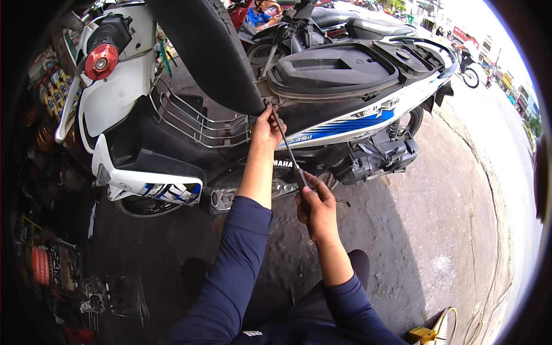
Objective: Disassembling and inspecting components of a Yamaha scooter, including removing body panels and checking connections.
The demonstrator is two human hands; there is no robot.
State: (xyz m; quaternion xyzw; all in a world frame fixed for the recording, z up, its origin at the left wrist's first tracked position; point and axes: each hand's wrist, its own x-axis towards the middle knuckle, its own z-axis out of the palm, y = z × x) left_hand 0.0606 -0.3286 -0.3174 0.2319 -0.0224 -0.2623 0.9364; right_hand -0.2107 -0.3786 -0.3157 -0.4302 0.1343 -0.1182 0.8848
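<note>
A white, blue and black scooter stands side-on in front of me, its black seat tipped up on the left. My right hand is closed around the handle end of a long, thin screwdriver, low against the scooter's side. The shaft slants up and left to my left hand, whose fingers pinch its far end at the base of the raised seat. Those fingers hide the tip and whatever it touches. Right of my left hand lies the closed black under-seat cover.
A metal rack spans the scooter's step-through. Tools and parts lie on the dark floor at left. Other motorcycles are parked behind. A yellow object and a cable are at lower right, with a road beyond.
</note>
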